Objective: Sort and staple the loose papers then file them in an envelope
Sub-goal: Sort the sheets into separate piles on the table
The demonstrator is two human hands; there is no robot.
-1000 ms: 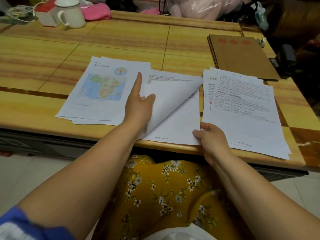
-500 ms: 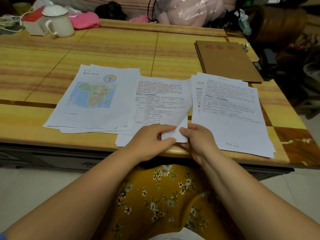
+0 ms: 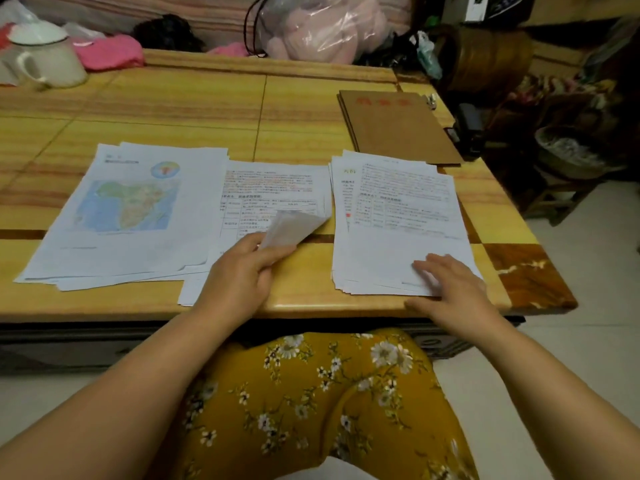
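On the wooden table, the left hand pinches the middle pile's curled corner, the right hand lies flat on its pile; a careless tug could scatter sorted sheets.

Head view, single camera: worn high above the seated person's lap, facing forward and down. Near field: forearms, table's front edge. Far field: clutter beyond the table's back edge. No second view.
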